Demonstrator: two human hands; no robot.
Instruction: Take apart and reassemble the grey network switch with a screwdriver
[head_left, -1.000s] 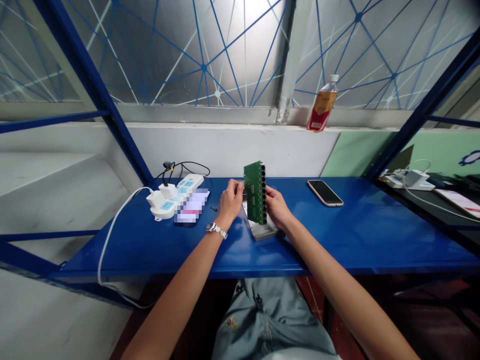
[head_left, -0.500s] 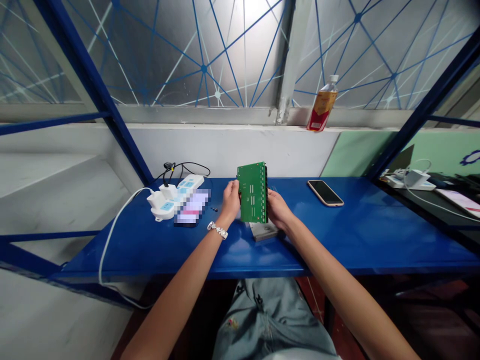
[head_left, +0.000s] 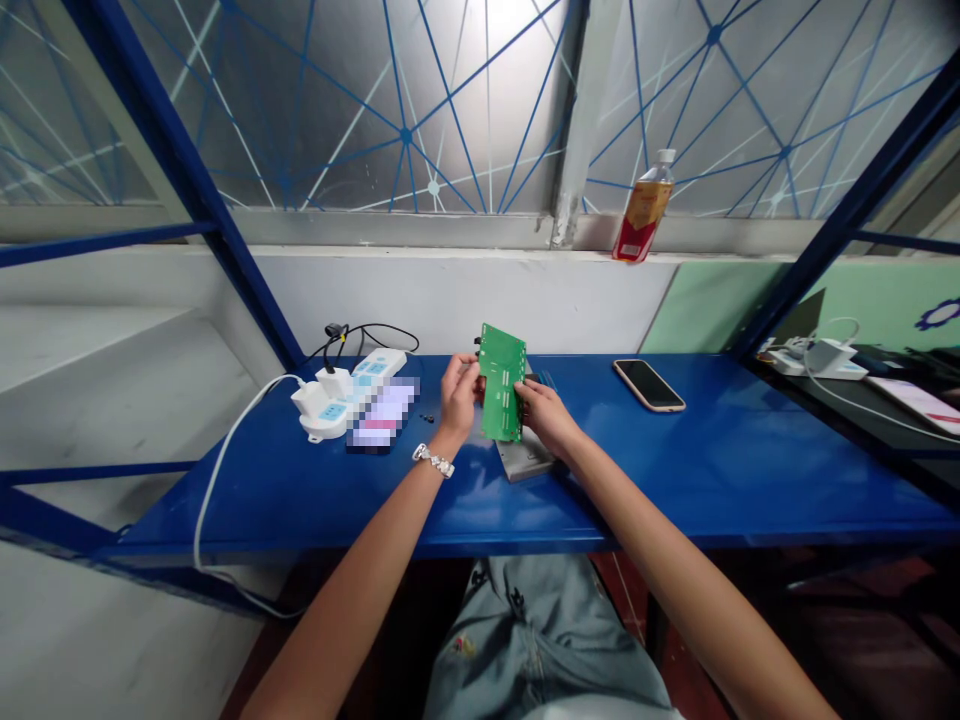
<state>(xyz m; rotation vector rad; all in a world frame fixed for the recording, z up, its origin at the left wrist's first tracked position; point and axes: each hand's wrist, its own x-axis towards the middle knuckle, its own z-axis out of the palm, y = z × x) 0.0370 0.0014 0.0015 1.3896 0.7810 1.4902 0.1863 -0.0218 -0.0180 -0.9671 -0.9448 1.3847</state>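
A green circuit board [head_left: 501, 385] is held up above the blue table, its flat side with pale slots facing me. My left hand [head_left: 459, 396] grips its left edge, fingers closed. On the lower right edge, my right hand [head_left: 546, 412] pinches the board, with fingertips showing on the near face. Under the board and partly hidden by it, a grey metal plate or casing [head_left: 525, 458] lies on the table. Several tiny dark pieces [head_left: 427, 418], too small to name, lie left of my left hand.
A white power strip [head_left: 330, 415] with plugs and cables and a blurred-out phone [head_left: 382, 415] lie on the left of the blue table [head_left: 720, 480]. Another phone [head_left: 649, 386] lies to the right. A drink bottle [head_left: 643, 210] stands on the window ledge. Blue frame posts rise on both sides.
The circuit board has turned and tilted, so its right edge no longer faces me as much. My right hand has shifted slightly left, and its fingers now show on the board's near face.
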